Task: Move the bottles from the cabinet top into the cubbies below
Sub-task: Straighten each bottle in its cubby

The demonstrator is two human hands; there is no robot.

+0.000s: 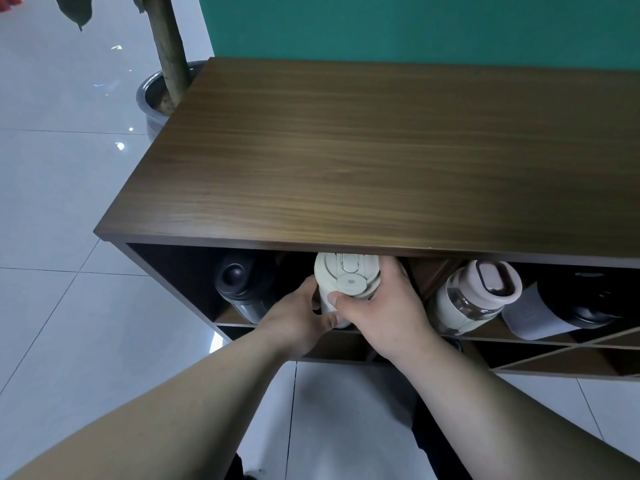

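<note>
Our left hand (294, 315) and right hand (382, 308) both clasp the cream bottle (346, 282), lid toward us, at a cubby mouth under the cabinet top (363, 161); a black bottle (242, 284) lies left of our left hand.

This looks like an office lobby or a tidy public interior, though a home cannot be ruled out. A low wood-veneer cabinet (381, 150) stands against a plain teal wall (415, 26). Left of the cabinet spreads a glossy floor of large pale tiles (52, 202), and at the cabinet's far left corner sits a glazed planter (149, 98) holding a thick plant trunk (169, 46).
</note>
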